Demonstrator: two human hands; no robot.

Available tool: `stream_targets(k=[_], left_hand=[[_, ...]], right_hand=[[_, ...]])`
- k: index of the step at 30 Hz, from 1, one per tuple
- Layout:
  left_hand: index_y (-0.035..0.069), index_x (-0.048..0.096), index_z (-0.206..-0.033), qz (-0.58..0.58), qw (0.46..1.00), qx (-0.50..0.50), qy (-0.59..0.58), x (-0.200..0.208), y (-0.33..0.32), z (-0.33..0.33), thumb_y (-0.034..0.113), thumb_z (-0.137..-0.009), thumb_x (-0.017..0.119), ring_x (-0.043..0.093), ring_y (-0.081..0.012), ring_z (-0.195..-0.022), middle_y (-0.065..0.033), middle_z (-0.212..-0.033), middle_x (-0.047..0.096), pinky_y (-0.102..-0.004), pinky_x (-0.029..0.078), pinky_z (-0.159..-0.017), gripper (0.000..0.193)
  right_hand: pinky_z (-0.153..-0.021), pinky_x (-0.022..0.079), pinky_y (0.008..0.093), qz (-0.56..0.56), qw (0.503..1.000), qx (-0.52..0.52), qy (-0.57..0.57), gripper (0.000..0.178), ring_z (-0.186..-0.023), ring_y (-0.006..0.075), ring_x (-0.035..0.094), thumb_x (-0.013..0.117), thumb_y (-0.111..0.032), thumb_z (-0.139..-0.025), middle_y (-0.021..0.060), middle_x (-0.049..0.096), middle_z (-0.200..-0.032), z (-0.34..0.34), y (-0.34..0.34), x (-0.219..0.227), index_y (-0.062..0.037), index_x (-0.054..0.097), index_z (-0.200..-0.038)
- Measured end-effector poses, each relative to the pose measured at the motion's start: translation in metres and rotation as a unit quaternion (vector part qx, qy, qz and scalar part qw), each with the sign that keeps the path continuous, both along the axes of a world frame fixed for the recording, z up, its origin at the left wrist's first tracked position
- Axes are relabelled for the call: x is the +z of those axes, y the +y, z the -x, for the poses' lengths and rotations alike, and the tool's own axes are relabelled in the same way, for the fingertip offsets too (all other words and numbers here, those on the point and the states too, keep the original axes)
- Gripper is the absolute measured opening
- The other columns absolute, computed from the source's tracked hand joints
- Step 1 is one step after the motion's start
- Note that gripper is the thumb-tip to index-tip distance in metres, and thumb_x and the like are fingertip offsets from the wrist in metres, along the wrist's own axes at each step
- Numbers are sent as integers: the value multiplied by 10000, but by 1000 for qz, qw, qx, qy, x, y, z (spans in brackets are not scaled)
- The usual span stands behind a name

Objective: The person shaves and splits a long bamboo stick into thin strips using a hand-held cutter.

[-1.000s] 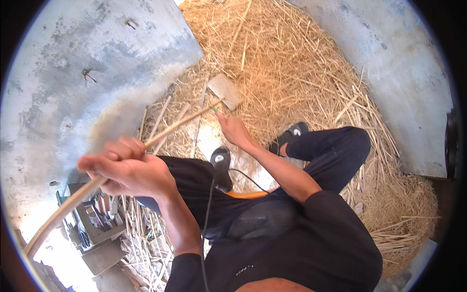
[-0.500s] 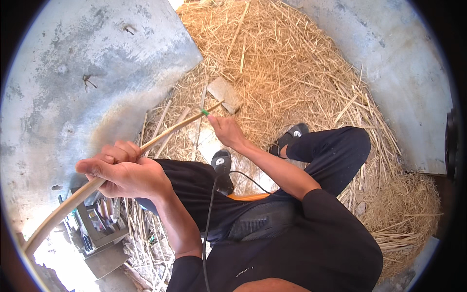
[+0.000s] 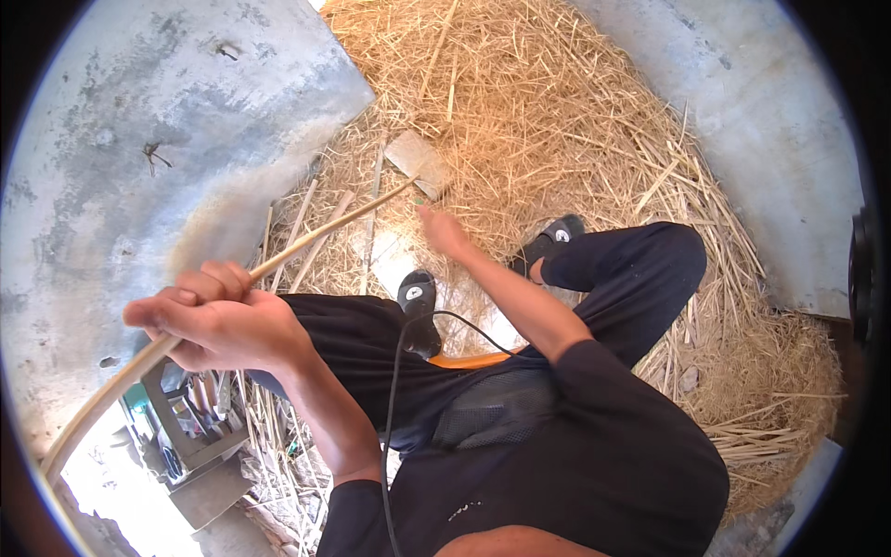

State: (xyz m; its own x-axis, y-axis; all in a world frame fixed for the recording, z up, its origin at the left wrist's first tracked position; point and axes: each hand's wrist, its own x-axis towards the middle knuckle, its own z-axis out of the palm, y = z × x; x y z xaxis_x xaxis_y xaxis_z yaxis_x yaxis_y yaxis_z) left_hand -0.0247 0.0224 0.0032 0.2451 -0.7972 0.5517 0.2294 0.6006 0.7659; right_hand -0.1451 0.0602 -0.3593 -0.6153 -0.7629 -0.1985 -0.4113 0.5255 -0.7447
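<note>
Pale pole slanting up from lower left, green piece beside its tip

The long, slender, pale tan pole, seemingly of wood or bamboo (image 3: 316,238), runs diagonally from the lower left rim to a narrow far tip right of centre. It looks thicker and bowed toward its near end. The left hand (image 3: 223,320) is wrapped around it, hiding a short stretch. A small green object (image 3: 419,200), blurred, shows at the fingers of the right hand (image 3: 444,232), just below the tip; whether it touches the pole is unclear.
</note>
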Motion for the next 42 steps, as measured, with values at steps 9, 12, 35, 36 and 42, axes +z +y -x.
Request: stream_targets(k=[9, 12, 35, 36, 42], left_hand=[[189, 161, -609, -14, 1000, 17, -7, -1, -10, -6, 405, -1003, 369, 124, -67, -451, 67, -506, 125, -254, 130, -435, 495], [185, 169, -617, -23, 999, 31, -14, 0, -14, -7, 405, -1003, 370, 126, -74, -464, 65, -513, 124, -260, 137, -448, 488], [204, 117, -597, -23, 995, 83, -48, 2, -18, 3, 448, -996, 359, 104, -51, -425, 76, -470, 117, -241, 112, -416, 527], [200, 128, -599, -21, 997, 66, -39, 2, -18, 4, 418, -1002, 352, 106, -61, -444, 70, -486, 117, -250, 121, -431, 509], [201, 118, -595, -21, 996, 73, -37, 3, -20, 3, 443, -991, 382, 109, -56, -430, 75, -473, 118, -249, 110, -420, 534]], right_hand=[[-611, 484, 431, 26, 990, -124, -65, 378, -720, 363, 623, 450, -320, -947, 214, 622, -825, 15, 43, -12, -3, 448, -1153], [-518, 464, 389, 207, 975, -78, 19, 311, -598, 320, 582, 469, -300, -940, 169, 588, -748, -2, 32, 24, -20, 468, -1075], [-672, 491, 524, 43, 998, -29, 20, 335, -726, 460, 613, 378, -274, -928, 283, 612, -741, 16, -13, -23, 28, 518, -965], [-674, 495, 520, 85, 996, 17, 32, 339, -733, 455, 616, 376, -270, -932, 291, 615, -760, 18, -12, -24, 35, 521, -953], [-628, 545, 451, -81, 983, 18, 163, 236, -747, 355, 670, 434, -171, -910, 191, 645, -757, 30, -14, -16, 27, 555, -952]])
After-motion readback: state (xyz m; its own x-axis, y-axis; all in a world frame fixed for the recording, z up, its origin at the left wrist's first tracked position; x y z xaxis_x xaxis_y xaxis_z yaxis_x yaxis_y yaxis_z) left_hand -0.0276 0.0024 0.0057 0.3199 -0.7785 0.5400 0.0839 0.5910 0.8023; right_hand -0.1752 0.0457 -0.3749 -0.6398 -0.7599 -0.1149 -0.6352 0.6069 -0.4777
